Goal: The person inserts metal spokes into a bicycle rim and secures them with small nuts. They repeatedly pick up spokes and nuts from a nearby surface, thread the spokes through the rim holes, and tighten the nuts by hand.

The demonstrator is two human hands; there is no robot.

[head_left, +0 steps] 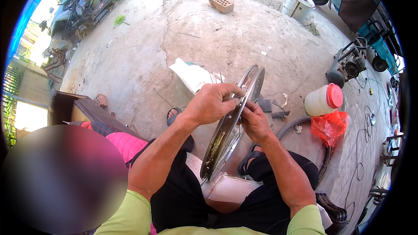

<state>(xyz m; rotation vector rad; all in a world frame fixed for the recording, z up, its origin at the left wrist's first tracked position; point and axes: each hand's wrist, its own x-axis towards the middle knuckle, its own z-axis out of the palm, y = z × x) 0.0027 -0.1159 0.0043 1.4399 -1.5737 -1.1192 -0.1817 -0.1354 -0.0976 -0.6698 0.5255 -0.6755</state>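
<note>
A metal spoked wheel rim stands upright, nearly edge-on, between my knees. Its lower edge touches a pale padded surface. On the rim's left side, my left hand has its thumb and forefinger pinched together at the upper rim. Opposite it, my right hand is closed, its bent fingers at the inner side of the rim among the spokes. Whatever small part lies between the fingertips of either hand is too small to make out. Just beyond the wheel, thin spokes lie over a white sack.
A lidded white tub stands right beside a red plastic bag and a black tyre. An engine-like machine, bucket and perforated brick stand farther off. A brown box and a pink-clad person are at left.
</note>
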